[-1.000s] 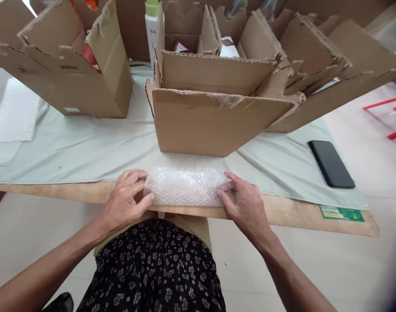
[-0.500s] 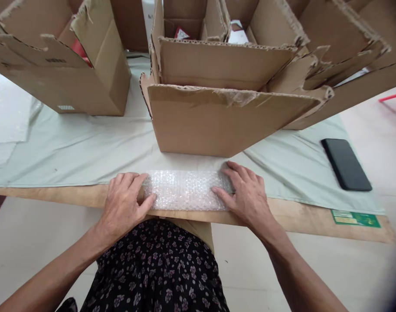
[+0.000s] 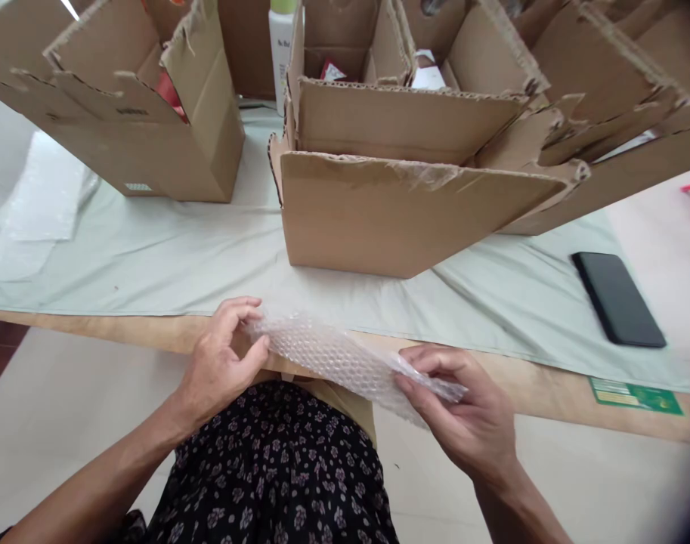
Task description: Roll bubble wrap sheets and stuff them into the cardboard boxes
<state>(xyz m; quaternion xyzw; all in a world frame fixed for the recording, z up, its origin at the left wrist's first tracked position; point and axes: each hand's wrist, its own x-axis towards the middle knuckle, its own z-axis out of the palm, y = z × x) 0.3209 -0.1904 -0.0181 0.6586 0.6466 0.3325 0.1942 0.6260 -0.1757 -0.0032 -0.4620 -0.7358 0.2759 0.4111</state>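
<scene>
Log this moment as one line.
left hand: at left end of bubble wrap | right hand: pinching its right end | phone: on cloth

2 hands (image 3: 217, 366) — 1 btl (image 3: 280, 57)

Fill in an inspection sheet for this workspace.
Surface: wrinkled pale green cloth over a table with a bare wooden front edge.
Job's things: bubble wrap, slanting across the front edge.
Clutter: black phone and green card at right; pale plastic sheets at far left.
Hands: right hand pinches the wrap's right end; left hand is at its left end, grip unclear.
Cables: nothing seen.
Surroundings: open-topped cardboard boxes, white bottle behind; pale floor.
</scene>
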